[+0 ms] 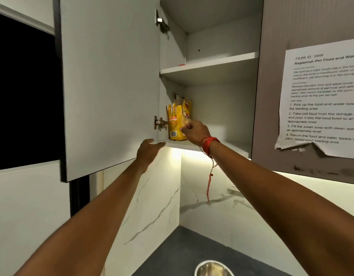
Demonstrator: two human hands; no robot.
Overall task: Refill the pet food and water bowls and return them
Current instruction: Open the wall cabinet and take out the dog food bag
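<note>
A yellow pet food bag (177,120) stands upright at the left end of the lower shelf in an open wall cabinet. My right hand (195,131), with a red thread on its wrist, touches the bag's right side with fingers curled on it. My left hand (149,149) presses flat against the bottom edge of the open cabinet door (110,86), fingers apart. A steel bowl (214,268) sits on the dark counter at the bottom edge, partly cut off.
The cabinet's upper shelf (210,65) holds a small red thing at its left. A printed task sheet (321,100) hangs on the closed door to the right. Marble-patterned wall (212,196) meets the grey counter (172,255) in a corner below.
</note>
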